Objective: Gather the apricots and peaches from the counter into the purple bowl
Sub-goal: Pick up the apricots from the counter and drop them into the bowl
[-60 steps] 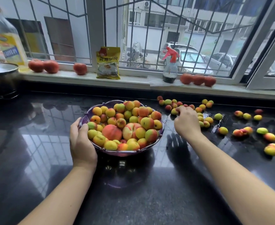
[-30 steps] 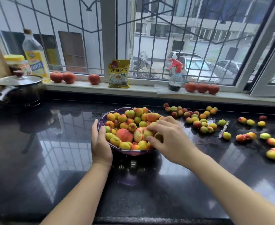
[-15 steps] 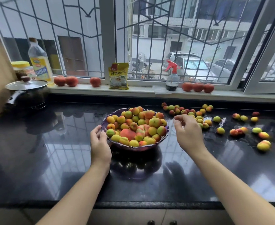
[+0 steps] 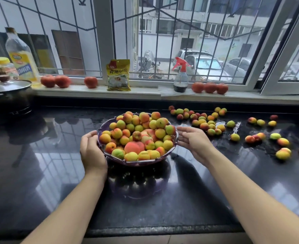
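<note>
The purple bowl (image 4: 108, 154) is set on the black worktop (image 4: 39, 173), near its middle, and is heaped above the rim with apricots and peaches; one large peach (image 4: 134, 147) is seen at the front of the pile. The left hand (image 4: 92, 152) is cupped against the bowl's left rim, fingers curled round the edge, thumb on top. The right hand (image 4: 193, 140) is held flat with fingers straight and together, palm turned toward the bowl's right rim, fingertips at or just beside it; contact cannot be told. Nothing is held in it.

A loose cluster of apricots (image 4: 200, 118) is left on the worktop just right of the bowl, behind the right hand. More scattered fruit (image 4: 282, 142) is spread well apart toward the right edge, on a wet patch.

On the windowsill (image 4: 145, 93) are found a yellow packet (image 4: 118, 75), a spray bottle (image 4: 180, 78) with a red trigger, and red tomatoes (image 4: 210, 87) in groups to left and right. An oil bottle (image 4: 21, 57) and a lidded pot (image 4: 7, 92) are seen at far left.
</note>
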{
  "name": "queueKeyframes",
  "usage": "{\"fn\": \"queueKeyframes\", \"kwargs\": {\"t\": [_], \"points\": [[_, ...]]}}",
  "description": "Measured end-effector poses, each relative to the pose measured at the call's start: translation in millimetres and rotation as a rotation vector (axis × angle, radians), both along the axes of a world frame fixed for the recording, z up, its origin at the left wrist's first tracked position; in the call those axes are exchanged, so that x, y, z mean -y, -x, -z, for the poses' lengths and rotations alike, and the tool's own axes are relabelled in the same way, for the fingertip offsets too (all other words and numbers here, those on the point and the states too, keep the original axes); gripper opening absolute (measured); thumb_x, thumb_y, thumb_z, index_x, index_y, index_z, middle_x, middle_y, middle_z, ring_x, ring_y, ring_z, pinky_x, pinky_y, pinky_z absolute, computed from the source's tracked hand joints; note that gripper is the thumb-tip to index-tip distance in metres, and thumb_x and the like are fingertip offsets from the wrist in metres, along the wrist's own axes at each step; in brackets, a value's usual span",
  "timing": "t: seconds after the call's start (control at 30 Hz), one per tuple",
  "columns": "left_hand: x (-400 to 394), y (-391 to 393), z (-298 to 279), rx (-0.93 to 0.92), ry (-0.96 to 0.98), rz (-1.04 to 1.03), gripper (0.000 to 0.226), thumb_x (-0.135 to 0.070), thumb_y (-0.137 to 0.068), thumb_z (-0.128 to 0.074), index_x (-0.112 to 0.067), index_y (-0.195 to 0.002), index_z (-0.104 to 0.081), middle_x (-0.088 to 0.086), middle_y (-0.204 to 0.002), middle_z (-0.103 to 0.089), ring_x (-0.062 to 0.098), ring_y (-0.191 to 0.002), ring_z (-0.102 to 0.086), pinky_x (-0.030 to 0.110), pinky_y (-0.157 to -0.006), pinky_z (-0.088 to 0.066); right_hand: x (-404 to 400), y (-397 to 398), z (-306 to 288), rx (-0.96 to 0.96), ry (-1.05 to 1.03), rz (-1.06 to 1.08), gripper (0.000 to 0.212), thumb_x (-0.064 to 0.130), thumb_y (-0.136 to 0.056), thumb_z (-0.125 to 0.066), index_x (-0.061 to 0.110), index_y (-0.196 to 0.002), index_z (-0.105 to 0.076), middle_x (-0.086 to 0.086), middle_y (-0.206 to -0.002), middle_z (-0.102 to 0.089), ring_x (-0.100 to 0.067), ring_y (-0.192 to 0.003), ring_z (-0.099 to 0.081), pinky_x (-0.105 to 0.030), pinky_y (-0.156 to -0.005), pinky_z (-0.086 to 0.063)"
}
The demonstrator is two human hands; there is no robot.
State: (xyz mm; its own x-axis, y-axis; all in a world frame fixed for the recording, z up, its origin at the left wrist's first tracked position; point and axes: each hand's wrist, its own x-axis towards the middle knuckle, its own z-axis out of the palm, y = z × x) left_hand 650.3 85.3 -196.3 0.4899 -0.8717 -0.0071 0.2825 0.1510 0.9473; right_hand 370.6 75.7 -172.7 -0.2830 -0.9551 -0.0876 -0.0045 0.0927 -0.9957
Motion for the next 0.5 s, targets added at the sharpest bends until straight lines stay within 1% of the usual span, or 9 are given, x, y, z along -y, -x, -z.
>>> {"fn": "queueKeyframes", "kwargs": {"t": [0.03, 0.1, 0.13, 0.17, 0.2, 0.27, 0.33, 0.43, 0.5], "points": [[3, 1, 3, 0.014, 0.029, 0.03, 0.029, -0.023, -0.098, -0.05, -0.018, -0.121, -0.067, 0.006, -0.116, -0.071, 0.026, -0.113, -0.066, 0.036, -0.09, -0.056, 12, 8, 2, -0.178, 0.038, 0.02, 0.03, 0.001, -0.102, -0.043, 0.001, -0.126, -0.061, -0.01, -0.109, -0.072, -0.025, -0.099, -0.07, -0.035, -0.083, -0.059], [9, 1, 8, 0.034, 0.061, 0.063, 0.049, -0.031, -0.091, -0.051, -0.019, -0.137, -0.063, 0.009, -0.134, -0.067, 0.023, -0.123, -0.065, 0.041, -0.102, -0.056, 40, 29, 8, -0.786, 0.1, 0.121, 0.032, 0.005, -0.096, -0.05, 0.006, -0.125, -0.065, -0.007, -0.112, -0.07, -0.027, -0.104, -0.065, -0.037, -0.089, -0.053], [10, 0, 9, 0.025, 0.06, 0.071, 0.057, -0.033, -0.088, -0.051, -0.02, -0.144, -0.059, 0.009, -0.139, -0.065, 0.022, -0.126, -0.065, 0.041, -0.106, -0.055, 54, 38, 12, -1.093, 0.079, 0.168, 0.035, 0.009, -0.094, -0.051, 0.008, -0.127, -0.064, -0.01, -0.118, -0.068, -0.031, -0.111, -0.06, -0.039, -0.095, -0.049], [10, 1, 9, 0.008, 0.059, 0.07, 0.061, -0.032, -0.087, -0.051, -0.021, -0.147, -0.056, 0.009, -0.141, -0.064, 0.023, -0.127, -0.065, 0.042, -0.107, -0.055, 68, 47, 17, -1.333, 0.033, 0.205, 0.038, 0.012, -0.093, -0.052, 0.009, -0.13, -0.06, -0.014, -0.125, -0.064, -0.035, -0.118, -0.053, -0.042, -0.102, -0.044], [10, 1, 9, -0.004, 0.06, 0.065, 0.062, -0.031, -0.086, -0.051, -0.023, -0.148, -0.055, 0.01, -0.141, -0.064, 0.023, -0.128, -0.065, 0.043, -0.107, -0.055, 80, 54, 21, -1.483, -0.035, 0.231, 0.041, 0.015, -0.092, -0.052, 0.009, -0.133, -0.056, -0.016, -0.131, -0.059, -0.038, -0.124, -0.047, -0.047, -0.109, -0.038], [11, 1, 11, 0.003, 0.063, 0.065, 0.063, -0.027, -0.084, -0.05, -0.026, -0.147, -0.056, 0.006, -0.133, -0.066, 0.023, -0.124, -0.067, 0.043, -0.104, -0.058, 98, 63, 29, -1.562, -0.164, 0.257, 0.043, 0.015, -0.092, -0.048, 0.008, -0.134, -0.052, -0.018, -0.136, -0.055, -0.039, -0.131, -0.039, -0.051, -0.116, -0.028], [12, 1, 13, 0.027, 0.059, 0.067, 0.065, -0.026, -0.082, -0.048, -0.028, -0.146, -0.057, -0.001, -0.127, -0.067, 0.02, -0.121, -0.067, 0.042, -0.101, -0.058, 107, 67, 33, -1.607, -0.219, 0.273, 0.038, 0.011, -0.093, -0.045, 0.009, -0.129, -0.056, -0.017, -0.134, -0.058, -0.038, -0.129, -0.042, -0.05, -0.116, -0.026], [13, 2, 12, 0.029, 0.072, 0.053, 0.062, -0.025, -0.085, -0.049, -0.025, -0.146, -0.06, -0.012, -0.123, -0.066, 0.011, -0.119, -0.066, 0.034, -0.099, -0.056, 112, 77, 32, -1.646, -0.107, 0.345, 0.03, 0.008, -0.093, -0.045, 0.009, -0.118, -0.063, -0.015, -0.124, -0.064, -0.037, -0.118, -0.047, -0.045, -0.108, -0.032], [15, 2, 12, 0.057, 0.079, 0.034, 0.046, -0.015, -0.099, -0.048, -0.024, -0.143, -0.06, -0.018, -0.119, -0.065, 0.005, -0.114, -0.065, 0.029, -0.095, -0.054, 113, 77, 28, -1.562, -0.072, 0.358, 0.025, 0.014, -0.095, -0.05, 0.008, -0.114, -0.065, -0.016, -0.119, -0.066, -0.038, -0.114, -0.048, -0.044, -0.103, -0.035]]}}
